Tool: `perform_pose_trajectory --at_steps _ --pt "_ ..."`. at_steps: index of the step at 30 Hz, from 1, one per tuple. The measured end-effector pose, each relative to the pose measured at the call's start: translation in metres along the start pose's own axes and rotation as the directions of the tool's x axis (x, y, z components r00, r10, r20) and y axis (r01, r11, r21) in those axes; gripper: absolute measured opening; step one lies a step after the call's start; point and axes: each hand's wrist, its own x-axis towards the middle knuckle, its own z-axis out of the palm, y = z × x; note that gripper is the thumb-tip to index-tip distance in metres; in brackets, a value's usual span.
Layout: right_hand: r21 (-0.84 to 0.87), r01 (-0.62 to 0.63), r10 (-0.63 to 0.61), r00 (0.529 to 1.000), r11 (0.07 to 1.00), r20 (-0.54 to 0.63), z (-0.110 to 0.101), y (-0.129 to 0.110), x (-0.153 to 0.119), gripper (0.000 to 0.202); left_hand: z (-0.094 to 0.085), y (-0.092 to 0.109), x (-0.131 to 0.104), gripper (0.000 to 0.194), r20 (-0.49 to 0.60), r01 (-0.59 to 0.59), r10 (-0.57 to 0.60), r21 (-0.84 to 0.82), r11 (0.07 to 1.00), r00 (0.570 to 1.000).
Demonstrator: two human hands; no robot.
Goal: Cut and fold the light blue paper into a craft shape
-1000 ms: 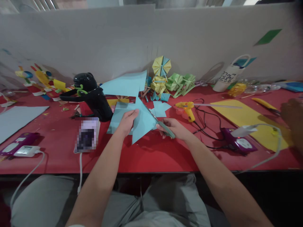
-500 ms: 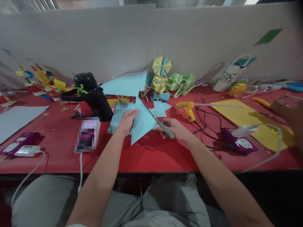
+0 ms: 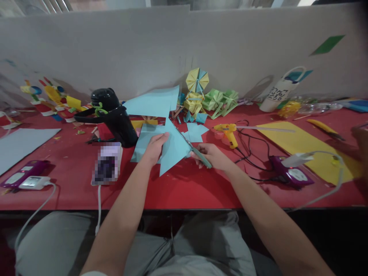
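A light blue sheet of paper (image 3: pixel 174 148) is pinched at its left side by my left hand (image 3: pixel 156 148), above the red table. My right hand (image 3: pixel 207 155) is closed around the handles of green-handled scissors (image 3: pixel 202 157). The scissor blades lie along the upper right edge of the sheet, pointing up and left. More light blue paper (image 3: pixel 141 147) lies beneath and left of the held sheet, and small blue pieces (image 3: pixel 195 132) rest behind the scissors. A larger blue sheet (image 3: pixel 153 101) leans toward the back.
Left stand a black bottle (image 3: pixel 119 122) and a phone (image 3: pixel 107 165) on a cable. A yellow glue gun (image 3: pixel 228 134), purple power strip (image 3: pixel 291 172), yellow sheet (image 3: pixel 304 147) and white bottle (image 3: pixel 276 94) are at right. Folded paper shapes (image 3: pixel 197 90) stand behind. A grey-white divider (image 3: pixel 115 46) rises at the back.
Another person's hand at the far right has drawn back from the yellow-handled tool, which now lies on the table. My hands, the scissors and the sheet have hardly moved.
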Motion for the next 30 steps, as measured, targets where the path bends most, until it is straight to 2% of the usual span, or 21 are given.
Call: perform_pose_trajectory --at_steps 12,18,25,30 --pt "-0.008 -0.030 0.030 0.999 1.000 -0.020 -0.0016 0.0017 -0.0004 0.046 0.0023 0.0040 -0.0025 0.032 -0.016 0.011 -0.011 -0.025 1.000 1.000" --pt "0.004 0.001 -0.001 1.000 1.000 -0.015 0.0020 -0.0016 0.0001 0.048 0.0035 0.0035 -0.0021 0.025 0.115 -0.032 0.039 -0.057 0.998 0.993" --pt "0.004 -0.001 0.001 1.000 1.000 0.016 0.0016 -0.0034 -0.0006 0.046 0.0032 0.0032 -0.0018 0.022 0.134 -0.014 0.022 -0.059 0.998 0.991" --pt "-0.002 -0.013 0.013 0.998 1.000 0.065 -0.0007 -0.0047 -0.0017 0.043 0.0038 0.0075 -0.0055 0.024 0.138 -0.002 0.002 0.000 1.000 0.990"
